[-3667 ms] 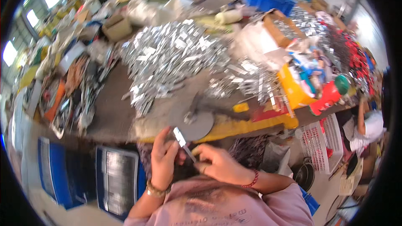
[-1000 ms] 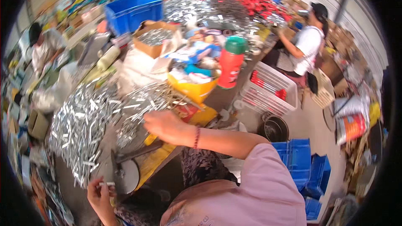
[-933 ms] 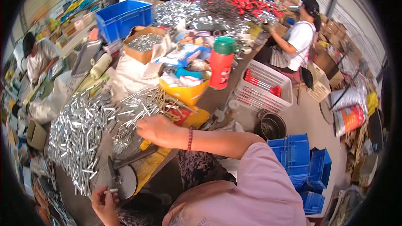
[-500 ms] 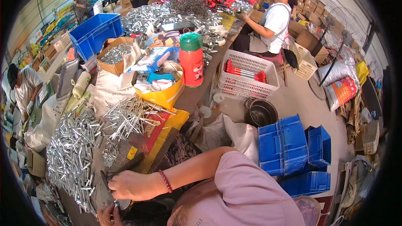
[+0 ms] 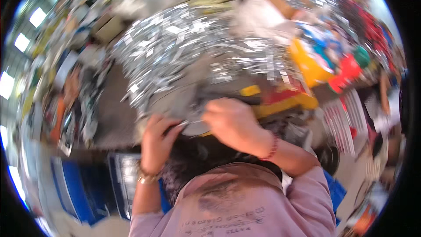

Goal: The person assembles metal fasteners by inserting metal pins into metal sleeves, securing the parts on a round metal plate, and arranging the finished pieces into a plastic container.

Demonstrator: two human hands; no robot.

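- Hands met at the near edge of the grey worktop (image 5: 114,105), over a round grey metal disc (image 5: 195,127) that lay just in front of the large heap of shiny silver metal strips (image 5: 175,48).
- Left hand (image 5: 155,142) was raised with the wrist bent back, a gold bracelet (image 5: 147,177) on it; its fingers were curled together on a small silvery piece (image 5: 184,124) at the disc's rim, though blur hid the exact grip.
- Right hand (image 5: 232,123) arched over the disc, palm down, a red bead bracelet (image 5: 272,149) at the wrist; whether its fingers pinched anything could not be told.
- Step in hand, as judged: seating or fitting one small strip at the disc.
- Next move would call for steady alignment of both hands at that rim.
- Yellow tray (image 5: 307,66) stood at the worktop's right side.
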